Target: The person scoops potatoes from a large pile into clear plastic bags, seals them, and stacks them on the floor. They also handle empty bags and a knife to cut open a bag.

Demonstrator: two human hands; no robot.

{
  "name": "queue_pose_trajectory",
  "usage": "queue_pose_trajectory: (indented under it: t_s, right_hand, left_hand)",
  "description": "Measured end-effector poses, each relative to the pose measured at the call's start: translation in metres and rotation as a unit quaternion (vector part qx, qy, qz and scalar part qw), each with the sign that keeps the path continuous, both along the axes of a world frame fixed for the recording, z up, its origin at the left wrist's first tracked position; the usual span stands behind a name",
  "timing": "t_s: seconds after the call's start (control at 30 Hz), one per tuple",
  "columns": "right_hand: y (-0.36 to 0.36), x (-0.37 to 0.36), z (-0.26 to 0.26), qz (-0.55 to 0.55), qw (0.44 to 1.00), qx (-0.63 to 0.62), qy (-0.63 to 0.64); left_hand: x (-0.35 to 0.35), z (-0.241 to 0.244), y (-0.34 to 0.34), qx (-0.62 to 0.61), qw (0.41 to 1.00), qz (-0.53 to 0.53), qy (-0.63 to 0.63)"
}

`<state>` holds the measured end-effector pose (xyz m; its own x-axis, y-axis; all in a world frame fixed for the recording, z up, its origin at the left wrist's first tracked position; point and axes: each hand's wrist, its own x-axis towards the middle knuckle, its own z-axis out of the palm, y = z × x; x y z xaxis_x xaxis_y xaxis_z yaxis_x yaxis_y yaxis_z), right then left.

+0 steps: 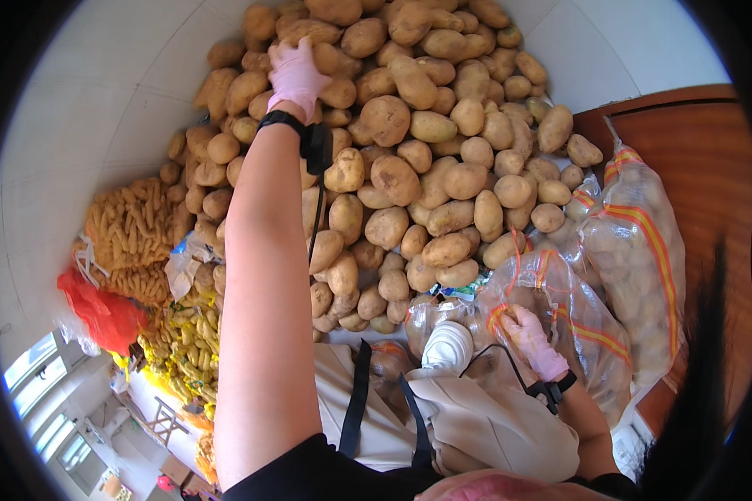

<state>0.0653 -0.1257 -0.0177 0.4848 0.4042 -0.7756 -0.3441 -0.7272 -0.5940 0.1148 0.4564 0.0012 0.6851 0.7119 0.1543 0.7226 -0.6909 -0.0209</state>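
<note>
A large heap of loose potatoes [385,119] fills the upper middle. My left hand [297,74], in a pink glove, reaches to the heap's upper left with its fingers spread over potatoes; whether it grips one I cannot tell. Low on the right, my right hand [534,341], also gloved in pink, is closed on the rim of a clear plastic mesh bag [579,313] with red and yellow stripes. Potatoes show inside that bag. Its fingertips are partly hidden by the plastic.
A full striped bag of potatoes [639,250] leans against a brown wooden door [702,169] at the right. Orange net sacks [131,225], a red bag [100,310] and yellow netted produce [185,344] lie on the left. A white shoe [448,346] stands near the heap.
</note>
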Motion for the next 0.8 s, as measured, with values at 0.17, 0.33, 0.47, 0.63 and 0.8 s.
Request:
queue_pose_trajectory:
  t_s: [0.17, 0.33, 0.47, 0.63, 0.8]
  right_hand:
    - [0.028, 0.005, 0.018, 0.078, 0.997, 0.006, -0.004]
    - [0.037, -0.005, 0.02, 0.094, 0.995, -0.027, -0.016]
    - [0.011, 0.004, -0.006, 0.121, 0.989, -0.024, -0.086]
    - [0.052, 0.006, 0.024, 0.229, 0.965, -0.058, -0.113]
    - [0.073, 0.002, 0.031, 0.256, 0.956, -0.045, -0.133]
  left_hand:
    - [-0.021, -0.017, -0.027, -0.074, 0.996, -0.006, -0.045]
    - [-0.084, -0.037, -0.074, -0.317, 0.929, -0.03, -0.187]
    - [-0.153, -0.029, -0.115, -0.652, 0.595, 0.119, -0.456]
    - [-0.267, 0.004, -0.097, -0.725, 0.146, 0.047, -0.671]
    - [-0.307, 0.025, -0.081, -0.715, -0.098, 0.002, -0.692]
